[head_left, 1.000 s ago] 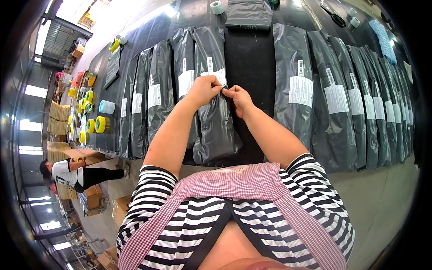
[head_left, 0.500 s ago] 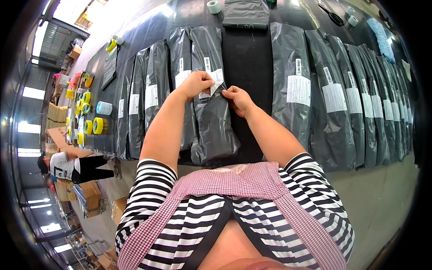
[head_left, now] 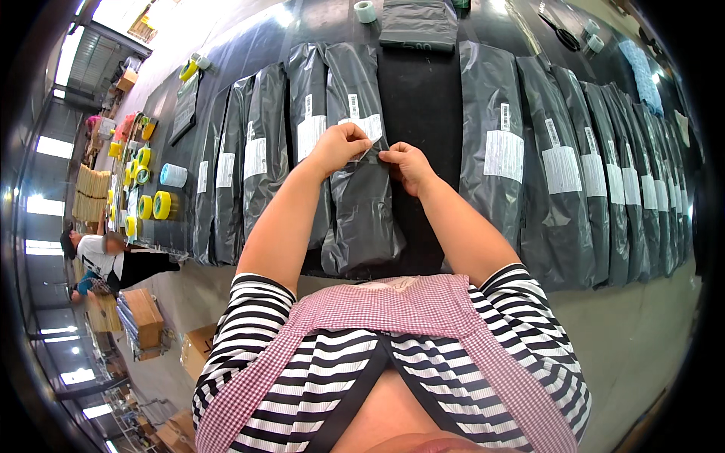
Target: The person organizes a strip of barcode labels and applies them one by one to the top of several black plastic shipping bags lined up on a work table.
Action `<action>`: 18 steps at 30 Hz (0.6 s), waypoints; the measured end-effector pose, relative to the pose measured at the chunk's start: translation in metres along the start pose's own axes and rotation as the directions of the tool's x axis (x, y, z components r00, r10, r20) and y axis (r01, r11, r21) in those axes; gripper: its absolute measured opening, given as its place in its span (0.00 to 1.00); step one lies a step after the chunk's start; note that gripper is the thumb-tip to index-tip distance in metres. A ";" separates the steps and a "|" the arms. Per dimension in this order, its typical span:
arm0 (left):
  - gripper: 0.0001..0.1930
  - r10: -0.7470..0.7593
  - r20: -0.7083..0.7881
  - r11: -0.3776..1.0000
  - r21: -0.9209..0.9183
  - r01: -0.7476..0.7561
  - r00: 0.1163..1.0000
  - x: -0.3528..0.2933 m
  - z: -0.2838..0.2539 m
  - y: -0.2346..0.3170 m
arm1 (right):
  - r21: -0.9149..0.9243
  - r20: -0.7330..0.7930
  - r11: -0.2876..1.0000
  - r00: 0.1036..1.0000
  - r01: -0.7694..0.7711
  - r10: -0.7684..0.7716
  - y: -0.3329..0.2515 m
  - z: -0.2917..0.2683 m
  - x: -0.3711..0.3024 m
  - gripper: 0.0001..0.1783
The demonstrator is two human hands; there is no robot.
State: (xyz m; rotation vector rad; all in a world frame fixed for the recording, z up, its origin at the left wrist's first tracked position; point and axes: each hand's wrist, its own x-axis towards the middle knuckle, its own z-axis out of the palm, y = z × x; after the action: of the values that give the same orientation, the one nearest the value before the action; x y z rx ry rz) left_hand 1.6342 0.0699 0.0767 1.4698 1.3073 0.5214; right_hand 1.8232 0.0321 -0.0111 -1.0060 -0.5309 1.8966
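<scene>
A dark grey plastic mailer bag (head_left: 365, 226) lies lengthwise before me on the black table, its surface wrinkled. On its upper half is a white printed label (head_left: 370, 123), whose lower part is lifted off the plastic. My left hand (head_left: 341, 149) is closed, pinching the label's lower edge between thumb and fingers. Just to the right, my right hand (head_left: 408, 167) has thumb and forefinger pressed together at the bag's right edge, close to the label's corner. The fingers partly cover the label's lower side.
Labelled grey bags (head_left: 545, 166) lie in an overlapping row at right, with more (head_left: 259, 124) at left. A folded grey bag stack (head_left: 418, 26), a tape roll (head_left: 365, 11) and scissors (head_left: 560, 32) lie at the far side. Yellow tape rolls (head_left: 161, 204) stand left. A person (head_left: 106, 255) is beyond.
My left hand has shifted slightly right, bringing the lifted label corner down closer to the bag. The right hand still pinches at the bag's edge. The distant person has changed posture.
</scene>
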 end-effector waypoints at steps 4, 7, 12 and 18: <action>0.08 0.208 -0.072 0.977 -0.024 -0.210 0.976 -0.020 0.022 -0.012 | -0.003 -0.013 0.999 0.999 -0.044 0.044 -0.010 0.001 -0.009 0.07; 0.14 0.351 -0.096 0.893 0.332 -0.303 0.931 -0.031 0.023 -0.017 | -0.026 0.020 0.992 0.992 -0.124 0.125 -0.017 -0.002 -0.010 0.11; 0.19 0.484 -0.061 0.791 0.457 -0.406 0.873 -0.038 0.022 -0.030 | -0.110 0.077 0.971 0.972 -0.213 0.222 -0.022 -0.014 -0.005 0.11; 0.20 0.587 0.087 0.660 0.525 -0.538 0.805 -0.057 0.024 -0.030 | -0.118 0.003 0.975 0.982 -0.189 0.190 -0.016 -0.017 -0.001 0.09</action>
State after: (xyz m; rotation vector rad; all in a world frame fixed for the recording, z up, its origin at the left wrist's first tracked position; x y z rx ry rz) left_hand 1.6241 0.0045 0.0594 2.3854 1.0808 0.6613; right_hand 1.8452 0.0383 -0.0094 -1.1550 -0.5776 2.0616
